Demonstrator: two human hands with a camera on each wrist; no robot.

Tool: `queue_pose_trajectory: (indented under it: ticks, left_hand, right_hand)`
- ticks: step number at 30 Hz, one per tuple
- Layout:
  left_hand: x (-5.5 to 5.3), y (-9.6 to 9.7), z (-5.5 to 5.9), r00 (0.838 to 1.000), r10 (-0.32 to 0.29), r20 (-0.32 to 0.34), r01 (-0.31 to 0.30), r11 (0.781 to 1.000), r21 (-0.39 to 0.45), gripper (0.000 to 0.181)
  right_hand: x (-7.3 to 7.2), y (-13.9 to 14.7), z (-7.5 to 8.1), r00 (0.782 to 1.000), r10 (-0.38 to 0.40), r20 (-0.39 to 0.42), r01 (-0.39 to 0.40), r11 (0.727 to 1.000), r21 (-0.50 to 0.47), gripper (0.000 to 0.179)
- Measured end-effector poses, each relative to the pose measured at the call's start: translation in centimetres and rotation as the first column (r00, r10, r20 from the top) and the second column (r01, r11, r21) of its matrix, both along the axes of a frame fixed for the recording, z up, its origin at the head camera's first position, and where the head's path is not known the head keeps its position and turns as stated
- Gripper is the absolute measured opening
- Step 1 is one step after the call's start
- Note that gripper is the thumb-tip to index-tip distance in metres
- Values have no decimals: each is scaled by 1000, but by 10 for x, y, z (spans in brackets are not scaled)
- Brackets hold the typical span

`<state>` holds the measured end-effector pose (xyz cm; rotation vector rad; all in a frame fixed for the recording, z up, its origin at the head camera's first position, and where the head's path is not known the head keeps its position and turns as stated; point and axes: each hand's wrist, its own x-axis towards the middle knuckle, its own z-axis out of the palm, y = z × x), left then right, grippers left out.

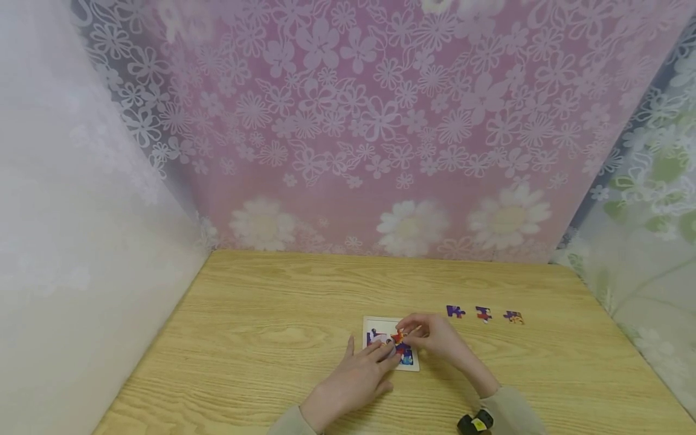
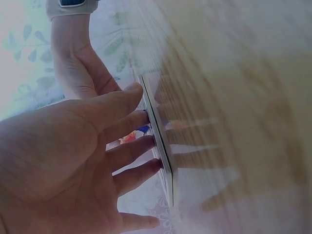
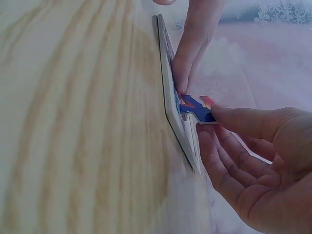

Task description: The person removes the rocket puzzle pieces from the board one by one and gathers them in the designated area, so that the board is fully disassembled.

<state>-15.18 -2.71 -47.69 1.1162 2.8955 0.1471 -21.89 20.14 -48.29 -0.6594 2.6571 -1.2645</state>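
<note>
A small white-framed puzzle board [image 1: 375, 318] lies on the wooden table, partly filled with purple, red and blue pieces. My left hand [image 1: 359, 376] rests on the board with its fingers spread, the fingertips touching its surface in the left wrist view. Between thumb and fingers my right hand [image 3: 258, 156] pinches a blue and red puzzle piece [image 3: 199, 110], tilted up at the board's face. The fingers hide part of the board in the head view. To the right of the board lie three loose puzzle pieces, the nearest a purple piece [image 1: 455, 312].
The other loose pieces are a red and purple piece [image 1: 483, 313] and a purple and orange piece [image 1: 513, 317]. A black strap device [image 1: 475, 422] is at the right wrist. Flowered cloth [image 1: 348, 121] closes the table's back and sides.
</note>
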Motion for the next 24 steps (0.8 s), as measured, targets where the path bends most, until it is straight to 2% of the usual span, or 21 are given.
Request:
queue_pose_trajectory:
  ticks: [8,12,17,24]
  left_hand:
    - [0,0,0,1000,2,11,-2,1000,1,56]
    - [1,1,1,1000,2,8,-2,1000,4,56]
    - [1,2,1,1000,1,0,-1,1000,8,55]
    - [1,1,1,1000,-6,-26,6,1000,4,55]
  right_hand:
    - [0,-2,-3,999,-28,15,29,999,-15,20]
    - [2,0,2,995,-79,59,84,991,-102,23]
    - [2,6,9,989,-123,86,140,965,-221,33]
    - [2,14,18,983,-170,72,183,947,-264,35]
